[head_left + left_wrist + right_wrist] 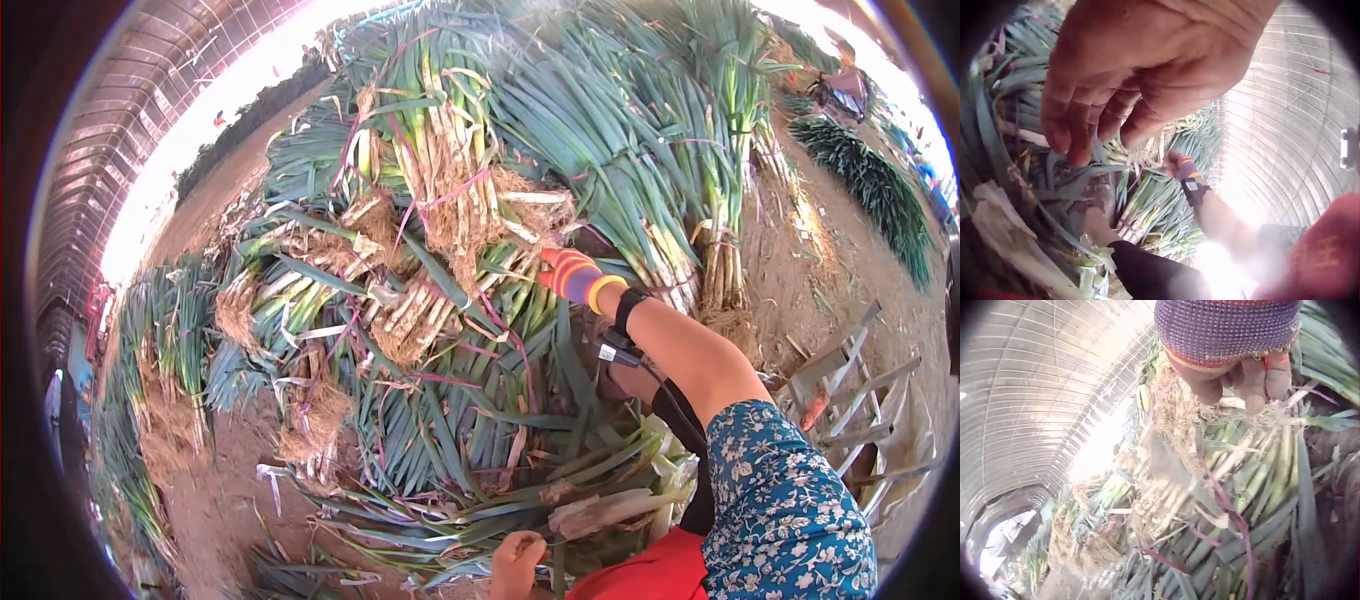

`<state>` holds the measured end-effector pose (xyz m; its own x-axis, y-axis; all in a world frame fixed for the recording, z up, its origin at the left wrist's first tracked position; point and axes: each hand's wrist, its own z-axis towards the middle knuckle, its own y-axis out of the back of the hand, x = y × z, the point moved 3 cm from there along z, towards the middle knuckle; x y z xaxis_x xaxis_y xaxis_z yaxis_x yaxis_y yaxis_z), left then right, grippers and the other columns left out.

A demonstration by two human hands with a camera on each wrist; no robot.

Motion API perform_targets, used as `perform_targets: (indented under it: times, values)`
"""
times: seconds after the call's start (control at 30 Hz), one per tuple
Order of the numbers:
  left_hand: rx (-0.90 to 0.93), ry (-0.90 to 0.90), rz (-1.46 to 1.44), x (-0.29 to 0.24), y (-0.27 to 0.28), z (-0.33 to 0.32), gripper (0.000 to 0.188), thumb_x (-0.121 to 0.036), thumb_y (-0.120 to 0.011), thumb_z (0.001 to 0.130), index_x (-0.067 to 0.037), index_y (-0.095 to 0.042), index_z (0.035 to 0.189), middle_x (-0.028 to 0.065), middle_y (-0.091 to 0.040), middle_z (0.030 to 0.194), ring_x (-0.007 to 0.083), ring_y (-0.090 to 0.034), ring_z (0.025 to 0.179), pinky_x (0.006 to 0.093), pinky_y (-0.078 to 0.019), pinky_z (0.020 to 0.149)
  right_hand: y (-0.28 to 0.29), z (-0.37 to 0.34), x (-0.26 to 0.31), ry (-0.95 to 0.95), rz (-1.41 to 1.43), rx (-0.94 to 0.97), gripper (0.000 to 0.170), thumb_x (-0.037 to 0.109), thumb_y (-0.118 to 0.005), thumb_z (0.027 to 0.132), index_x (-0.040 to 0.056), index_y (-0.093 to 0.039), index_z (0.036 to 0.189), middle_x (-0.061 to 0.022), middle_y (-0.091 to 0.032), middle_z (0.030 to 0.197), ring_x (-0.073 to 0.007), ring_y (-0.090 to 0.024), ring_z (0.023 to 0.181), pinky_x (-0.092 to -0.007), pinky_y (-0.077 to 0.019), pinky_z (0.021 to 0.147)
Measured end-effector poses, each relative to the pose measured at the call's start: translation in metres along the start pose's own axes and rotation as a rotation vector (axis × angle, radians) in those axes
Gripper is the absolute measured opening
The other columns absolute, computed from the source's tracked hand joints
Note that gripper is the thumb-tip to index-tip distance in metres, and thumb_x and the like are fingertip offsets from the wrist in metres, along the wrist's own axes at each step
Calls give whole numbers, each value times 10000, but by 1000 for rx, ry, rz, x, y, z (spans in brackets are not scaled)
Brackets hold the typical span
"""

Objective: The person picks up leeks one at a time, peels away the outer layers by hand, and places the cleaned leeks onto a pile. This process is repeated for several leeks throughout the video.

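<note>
Right grip (572,274) (striped-gloved) is among leeks (580,130); left grip (516,563) is lower.

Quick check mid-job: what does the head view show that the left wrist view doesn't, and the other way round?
Only the head view: angular frame pieces on the ground at right, and a group of leeks at far left.

Only the left wrist view: lettering on the red garment, and a white fixture near the right edge.

Both: the left hand, the right hand in striped fabric, piled leek bundles, the red garment and a thick pale stalk.
</note>
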<state>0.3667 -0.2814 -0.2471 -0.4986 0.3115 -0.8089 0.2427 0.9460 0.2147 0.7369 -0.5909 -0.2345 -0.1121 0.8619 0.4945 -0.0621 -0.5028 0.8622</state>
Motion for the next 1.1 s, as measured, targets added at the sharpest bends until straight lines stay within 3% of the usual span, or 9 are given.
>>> perform_targets:
  times: [0.27, 0.33, 0.37, 0.7, 0.8, 0.83, 0.93, 0.97, 1.1]
  values:
    - [10, 2, -30, -14, 10, 48, 269, -265, -603, 860, -26, -598, 983, 75, -581, 789, 165, -539, 702, 298, -441, 645, -53, 133, 71, 188, -122, 148, 705, 303, -545, 831, 73, -221, 1413, -172, -209, 1480, -302, -320, 1309, -332, -290, 1053]
    - [-35, 4, -53, -15, 19, 57, 254, -244, -599, 859, -26, -597, 990, 69, -589, 798, 156, -545, 712, 292, -445, 649, -78, 182, 77, 222, 135, 95, 616, 296, -464, 876, 67, -240, 1403, -167, -212, 1482, -271, -347, 1294, -352, -296, 1050]
    - [-75, -7, -69, -18, 24, 60, 241, -223, -595, 858, -27, -597, 997, 63, -596, 807, 147, -551, 721, 287, -449, 652, -77, 193, 87, 289, -249, 14, 547, 283, -386, 907, 67, -265, 1394, -161, -231, 1477, -269, -396, 1260, -388, -294, 1050]
    - [-35, 183, -366, -36, 61, 51, 186, -144, -574, 865, -22, -587, 1005, 37, -591, 813, 113, -537, 725, 256, -442, 641, -52, 228, 117, 99, -443, 37, 299, 341, -579, 807, 62, -621, 905, -175, -628, 857, -347, -611, 815, -441, -475, 728]
    - [-16, 144, -425, -44, 65, 44, 188, -141, -572, 867, -18, -584, 1008, 34, -590, 818, 116, -534, 720, 252, -439, 655, -13, 183, 162, 111, -496, 142, 390, 401, -440, 894, 99, -664, 996, -148, -660, 911, -349, -628, 855, -557, -436, 833]
    - [-3, 111, -431, -40, 64, 39, 189, -144, -571, 869, -16, -583, 1008, 36, -590, 821, 118, -532, 723, 252, -437, 663, -20, 170, 162, 191, -523, 39, 360, 360, -455, 880, 92, -614, 1061, -149, -635, 805, -351, -616, 762, -491, -460, 788]
    - [25, -20, -340, -44, 58, 29, 193, -154, -568, 876, -15, -582, 1008, 39, -590, 822, 121, -529, 732, 253, -433, 674, -46, 141, 148, 278, -609, -19, 431, 317, -412, 908, 125, -401, 1295, -83, -539, 1050, -312, -516, 955, -613, -282, 824]
    - [32, -78, -238, -44, 58, 24, 195, -161, -566, 879, -15, -581, 1008, 40, -589, 820, 121, -527, 737, 254, -432, 677, -46, 125, 152, 113, -568, 232, 528, 311, -402, 914, 179, -278, 1410, -19, -462, 1357, -313, -431, 1241, -827, -79, 896]
    - [8, -195, -270, -44, 40, 9, 206, -168, -570, 885, -12, -569, 1021, 35, -579, 804, 122, -522, 741, 250, -427, 670, -41, 28, 169, 171, -565, 484, 565, 253, -458, 883, 74, -296, 1393, -92, -650, 987, -309, -586, 993, -816, -121, 897]
